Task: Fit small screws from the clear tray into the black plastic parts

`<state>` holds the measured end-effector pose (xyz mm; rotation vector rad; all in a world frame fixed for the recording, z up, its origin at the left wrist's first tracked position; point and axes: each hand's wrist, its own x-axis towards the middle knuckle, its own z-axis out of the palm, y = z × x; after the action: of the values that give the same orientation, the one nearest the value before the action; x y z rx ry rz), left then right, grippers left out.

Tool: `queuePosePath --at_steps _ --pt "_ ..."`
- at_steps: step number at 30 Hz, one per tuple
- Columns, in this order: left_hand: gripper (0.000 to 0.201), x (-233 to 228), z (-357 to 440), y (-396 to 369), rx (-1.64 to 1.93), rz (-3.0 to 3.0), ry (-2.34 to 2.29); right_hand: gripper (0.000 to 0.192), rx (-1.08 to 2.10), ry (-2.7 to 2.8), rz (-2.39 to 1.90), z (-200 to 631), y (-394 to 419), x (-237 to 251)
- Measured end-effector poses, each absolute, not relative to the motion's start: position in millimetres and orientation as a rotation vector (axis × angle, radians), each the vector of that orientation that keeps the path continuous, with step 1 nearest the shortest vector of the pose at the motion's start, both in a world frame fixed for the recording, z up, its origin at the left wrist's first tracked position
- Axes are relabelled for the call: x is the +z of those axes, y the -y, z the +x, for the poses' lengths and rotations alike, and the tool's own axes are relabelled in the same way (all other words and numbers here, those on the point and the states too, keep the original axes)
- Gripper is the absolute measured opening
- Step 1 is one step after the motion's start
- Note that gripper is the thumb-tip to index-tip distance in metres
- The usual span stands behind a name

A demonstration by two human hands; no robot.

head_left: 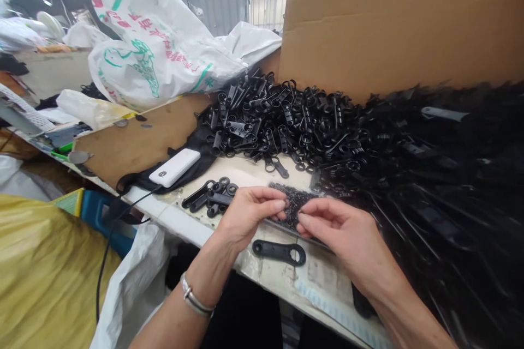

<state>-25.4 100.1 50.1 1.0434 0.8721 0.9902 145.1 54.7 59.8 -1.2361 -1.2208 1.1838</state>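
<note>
A shallow tray of tiny black pieces lies on the bench, and both hands are over it. My left hand has thumb and forefinger pinched at the tray's left side; whatever is between the tips is too small to name. At the tray's right side my right hand is pinched too, with a small dark bit at its fingertips that I cannot make out. Just in front of the tray, a flat black plastic lever with a ring at one end lies by itself. Several similar black levers are grouped left of my left hand.
A big heap of black plastic parts covers the back and right of the bench, against a cardboard sheet. A white power bank with a black cable rests on dark cloth at left. Behind it stands a printed white sack.
</note>
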Motion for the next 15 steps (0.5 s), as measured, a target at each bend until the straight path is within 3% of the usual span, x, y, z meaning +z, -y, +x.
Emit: queuePosePath --at_steps 7,15 --pt "0.022 55.3 -22.2 -85.7 1.023 0.85 -0.756 0.004 0.86 1.342 -1.226 134.6 -44.8 67.9" --pt "0.016 55.0 -25.8 -79.7 1.032 0.964 -0.765 0.009 0.549 1.605 -1.253 136.2 -38.4 65.4"
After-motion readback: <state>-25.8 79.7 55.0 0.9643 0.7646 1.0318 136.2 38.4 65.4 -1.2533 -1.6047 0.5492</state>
